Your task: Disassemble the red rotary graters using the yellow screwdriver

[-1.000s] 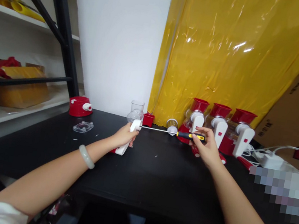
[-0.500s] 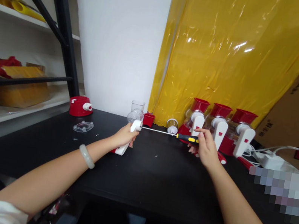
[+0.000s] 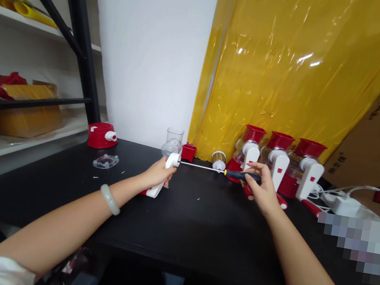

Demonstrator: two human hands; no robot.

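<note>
My left hand is wrapped round a white crank handle with a red grip at its lower end, held above the black table. In my right hand is a screwdriver with a dark handle, its thumb and fingers pinching it. The long shaft lies level and its tip meets the round end of the crank handle; the exact contact is too small to make out. Behind my left hand stands a clear plastic grater body, beside a small red hopper. A metal grating drum lies behind the shaft.
Three red-and-white rotary graters stand at the back right, near white cables and a power adapter. At the left are a red base and a clear plastic piece. Small screws lie on the black table.
The screwdriver handle has turned in my right hand, so its yellow patches no longer show. My right fingers have shifted on it. My left hand and the crank handle stay in place.
</note>
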